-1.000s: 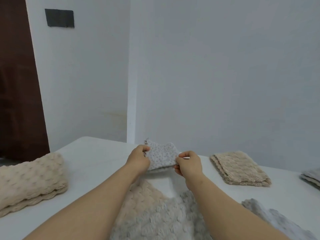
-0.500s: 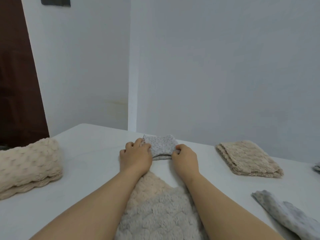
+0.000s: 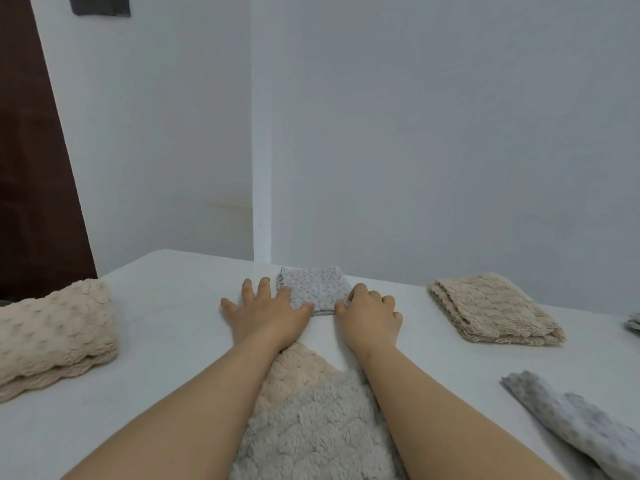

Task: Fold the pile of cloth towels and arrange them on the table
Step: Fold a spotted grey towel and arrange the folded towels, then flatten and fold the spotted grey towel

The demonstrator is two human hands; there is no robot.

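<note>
Currently logged, one lot in hand: a small grey speckled folded towel (image 3: 313, 289), lying flat on the white table (image 3: 166, 306) at 12 o'clock from the person, near the far edge, with its long axis running 9 to 3. Left hand (image 3: 266, 317): flat, fingers spread and straight, thumb side resting on the towel's near-left corner, the other fingers on bare tabletop at its 9 o'clock; it grips nothing. Right hand (image 3: 369, 315): fingers curled against the towel's right edge, thumb laid along its near hem; whether any cloth is pinched between them cannot be told. Both hands bracket the towel evenly, neither one nearer. Remaining stock: an unfolded pile (image 3: 311, 420) of grey and beige plush towels at 6 o'clock, between the forearms. Placed stock: a beige folded towel (image 3: 491, 310) at 2 o'clock, well apart; a thick beige plush towel (image 3: 52, 334) at 9 o'clock; a grey speckled cloth (image 3: 571, 420) at 4 o'clock, loosely laid. Judgement: the piece looks set down, so the next move likely means letting go and drawing both hands back toward 6 o'clock for the next towel.
</note>
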